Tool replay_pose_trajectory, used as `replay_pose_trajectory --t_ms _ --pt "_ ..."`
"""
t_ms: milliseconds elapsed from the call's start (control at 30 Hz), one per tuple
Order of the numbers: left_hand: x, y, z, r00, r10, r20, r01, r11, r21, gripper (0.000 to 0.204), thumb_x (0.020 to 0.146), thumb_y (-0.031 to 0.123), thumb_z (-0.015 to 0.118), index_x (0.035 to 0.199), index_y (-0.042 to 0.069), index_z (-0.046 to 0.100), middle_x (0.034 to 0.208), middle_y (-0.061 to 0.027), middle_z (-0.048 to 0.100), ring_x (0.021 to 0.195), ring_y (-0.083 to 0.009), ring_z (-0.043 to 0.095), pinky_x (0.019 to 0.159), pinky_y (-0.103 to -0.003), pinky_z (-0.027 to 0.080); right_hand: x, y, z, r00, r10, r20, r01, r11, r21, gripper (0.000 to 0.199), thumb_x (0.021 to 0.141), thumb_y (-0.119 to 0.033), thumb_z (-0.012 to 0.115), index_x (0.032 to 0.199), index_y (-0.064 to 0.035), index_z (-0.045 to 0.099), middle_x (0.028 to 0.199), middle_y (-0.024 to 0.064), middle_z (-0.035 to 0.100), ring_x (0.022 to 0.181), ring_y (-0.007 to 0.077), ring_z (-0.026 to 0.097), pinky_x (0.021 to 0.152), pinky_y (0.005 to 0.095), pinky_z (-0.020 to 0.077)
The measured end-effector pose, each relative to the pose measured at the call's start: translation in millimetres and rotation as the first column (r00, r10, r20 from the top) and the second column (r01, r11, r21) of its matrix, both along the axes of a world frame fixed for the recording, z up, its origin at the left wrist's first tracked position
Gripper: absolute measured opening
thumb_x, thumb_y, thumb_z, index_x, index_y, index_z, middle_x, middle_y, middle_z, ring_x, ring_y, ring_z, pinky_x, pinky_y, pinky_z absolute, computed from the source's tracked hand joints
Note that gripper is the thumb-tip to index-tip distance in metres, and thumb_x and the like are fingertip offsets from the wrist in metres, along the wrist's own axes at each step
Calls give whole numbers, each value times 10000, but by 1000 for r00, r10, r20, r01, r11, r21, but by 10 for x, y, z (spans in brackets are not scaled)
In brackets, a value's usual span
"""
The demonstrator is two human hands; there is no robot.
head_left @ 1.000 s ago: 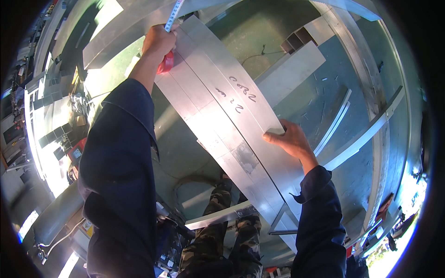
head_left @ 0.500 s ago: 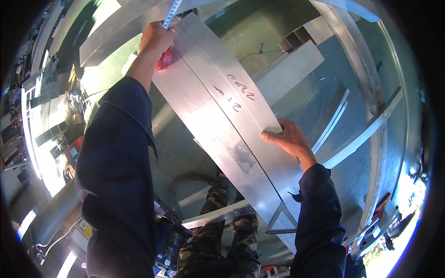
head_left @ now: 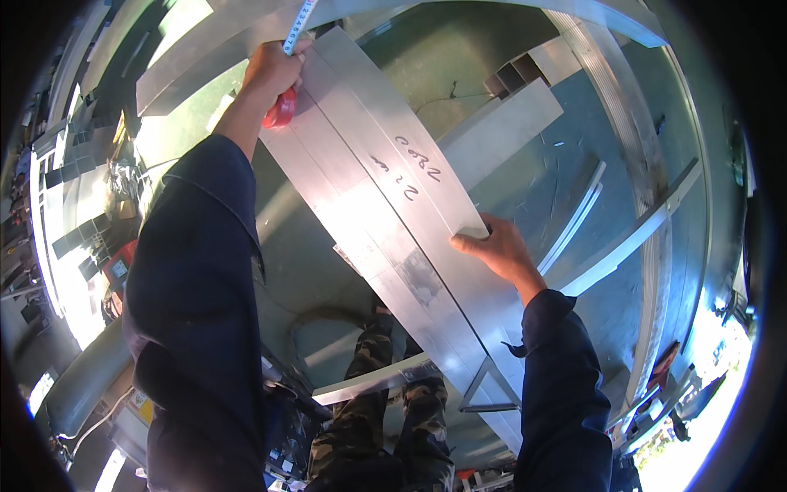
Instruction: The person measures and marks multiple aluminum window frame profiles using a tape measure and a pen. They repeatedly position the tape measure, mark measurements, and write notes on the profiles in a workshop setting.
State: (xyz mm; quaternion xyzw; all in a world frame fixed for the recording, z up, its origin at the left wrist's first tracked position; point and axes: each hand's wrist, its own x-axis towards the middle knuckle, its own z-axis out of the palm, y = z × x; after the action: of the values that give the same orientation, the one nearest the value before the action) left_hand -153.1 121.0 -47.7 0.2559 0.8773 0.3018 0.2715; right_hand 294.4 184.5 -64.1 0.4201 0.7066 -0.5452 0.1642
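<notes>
Long aluminium profile (head_left: 393,213) running from upper centre to lower right: bare metal, brushed satin finish, smooth, soft glare patches, dark marker writing on the face. Left hand (head_left: 270,70) at upper left grips a red glossy plastic tape measure case (head_left: 281,111); its tape blade (head_left: 297,23) looks like thin painted metal, pale with fine marks. Right hand (head_left: 496,250) rests on the profile edge, bare skin. Sleeves (head_left: 197,295) are dark blue matt woven cloth. Other metal bars (head_left: 623,246) at right: same dull silver, smooth. Floor (head_left: 443,49) is green, matt, scuffed, painted concrete by the look. Trousers (head_left: 369,410) at bottom: camouflage cloth, matt.
</notes>
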Motion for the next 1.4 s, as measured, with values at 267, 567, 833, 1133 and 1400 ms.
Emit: replay_pose_trajectory --t_ms 267,567,833,1133,1400 --pt "-161 -200 270 994 100 -48 -102 994 -34 325 996 61 562 1268 99 737 752 12 610 570 -90 535 550 -261 475 54 -15 -12 997 -67 -34 66 997 -40 630 793 -456 851 1194 10 713 1013 151 762 907 222 720 818 357 560" --pt "37 -375 150 995 91 39 -89 995 -36 323 981 72 612 1289 62 710 799 8 625 569 -87 533 557 -264 478 66 -5 -42 999 -50 -3 49 996 -73 635 791 -426 869 1224 5 697 1054 120 754 941 210 710 844 345 552" --pt "-71 -406 5 992 102 -72 -112 982 -150 285 972 262 616 1214 253 765 799 -35 739 713 -169 711 772 -358 556 -237 102 89 987 -149 -61 123 941 -315 749 686 -246 909 1329 14 626 1172 154 722 1041 252 684 938 368 536" --pt "-14 -363 45 995 78 -66 -83 994 -67 309 1000 92 596 1287 78 711 808 -10 639 585 -111 561 586 -299 524 -380 254 26 991 -78 -112 36 940 -339 816 632 -202 909 1355 25 609 1181 163 721 1053 260 678 942 366 536" --pt "13 -371 64 994 74 -79 -80 995 -64 304 1002 95 600 1281 88 720 782 -7 628 582 -110 556 581 -297 520 -397 271 37 990 -77 -117 29 930 -367 779 638 -205 901 1332 26 631 1163 162 726 1048 259 676 953 361 519"
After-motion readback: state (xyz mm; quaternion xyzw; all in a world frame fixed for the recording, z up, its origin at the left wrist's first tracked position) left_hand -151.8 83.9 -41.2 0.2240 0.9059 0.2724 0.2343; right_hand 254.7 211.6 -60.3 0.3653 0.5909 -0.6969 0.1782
